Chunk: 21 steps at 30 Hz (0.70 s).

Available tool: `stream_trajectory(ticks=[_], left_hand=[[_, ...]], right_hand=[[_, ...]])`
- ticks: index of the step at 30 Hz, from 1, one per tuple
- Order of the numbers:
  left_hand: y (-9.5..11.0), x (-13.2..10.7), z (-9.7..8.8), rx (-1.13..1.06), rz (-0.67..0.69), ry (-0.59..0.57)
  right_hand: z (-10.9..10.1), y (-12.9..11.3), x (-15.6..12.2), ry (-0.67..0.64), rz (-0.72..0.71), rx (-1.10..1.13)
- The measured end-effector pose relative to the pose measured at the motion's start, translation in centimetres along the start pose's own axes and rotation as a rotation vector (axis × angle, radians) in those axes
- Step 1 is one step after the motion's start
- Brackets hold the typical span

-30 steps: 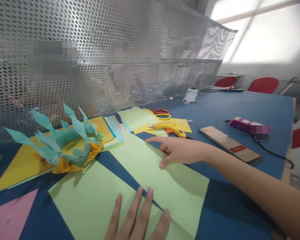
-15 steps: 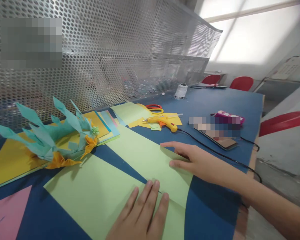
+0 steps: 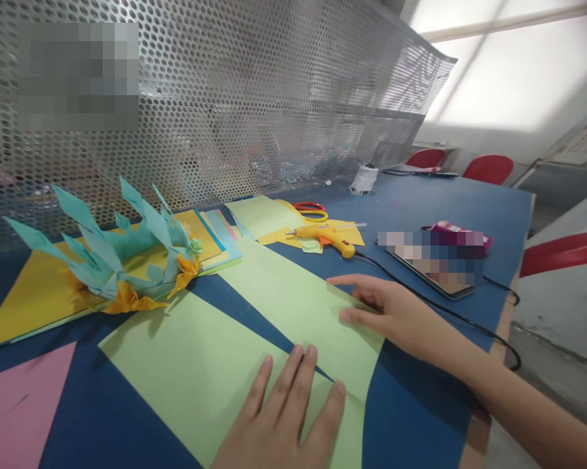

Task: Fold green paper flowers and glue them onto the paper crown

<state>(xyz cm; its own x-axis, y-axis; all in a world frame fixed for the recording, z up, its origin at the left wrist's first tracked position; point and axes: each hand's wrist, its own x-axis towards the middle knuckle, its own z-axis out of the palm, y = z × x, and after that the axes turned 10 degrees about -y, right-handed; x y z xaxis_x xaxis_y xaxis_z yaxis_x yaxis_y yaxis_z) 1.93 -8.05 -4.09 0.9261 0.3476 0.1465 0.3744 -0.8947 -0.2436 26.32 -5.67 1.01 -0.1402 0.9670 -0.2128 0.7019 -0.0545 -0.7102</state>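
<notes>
Two light green paper sheets lie on the blue table, meeting near the front edge. My left hand (image 3: 283, 417) lies flat with fingers stretched out on the nearer green sheet (image 3: 195, 371), fingertips at the seam where the sheets overlap. My right hand (image 3: 386, 309) rests on the right edge of the farther green sheet (image 3: 293, 299), index finger and thumb stretched out toward the left, holding nothing. A teal and orange folded paper flower (image 3: 122, 257) sits on a yellow sheet (image 3: 24, 306) to the left.
A perforated metal screen (image 3: 254, 98) runs along the table's back. A yellow glue gun (image 3: 325, 239) with a black cord, scissors (image 3: 310, 210), a phone (image 3: 430, 267), a pink case (image 3: 462, 234) and a pink sheet (image 3: 19, 410) lie around. Red chairs (image 3: 488, 168) stand at the right.
My right hand slid along the farther green sheet's edge toward me and to the right. My left hand came further into view on the nearer sheet. The camera view shifted.
</notes>
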Motion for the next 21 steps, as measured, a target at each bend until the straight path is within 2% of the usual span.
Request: stream_trajectory(ticks=[7, 16, 21], left_hand=[[0.1, 0.7, -0.2, -0.002, 0.078, 0.042], [0.5, 0.7, 0.0, 0.012, 0.059, 0.071], [0.5, 1.1, -0.6, 0.019, 0.039, 0.086]], right_hand=[[0.2, 0.0, -1.1, 0.055, 0.045, -0.014], [0.2, 0.4, -1.4, 0.034, 0.070, -0.023], [0.5, 0.8, -1.3, 0.045, 0.058, -0.002]])
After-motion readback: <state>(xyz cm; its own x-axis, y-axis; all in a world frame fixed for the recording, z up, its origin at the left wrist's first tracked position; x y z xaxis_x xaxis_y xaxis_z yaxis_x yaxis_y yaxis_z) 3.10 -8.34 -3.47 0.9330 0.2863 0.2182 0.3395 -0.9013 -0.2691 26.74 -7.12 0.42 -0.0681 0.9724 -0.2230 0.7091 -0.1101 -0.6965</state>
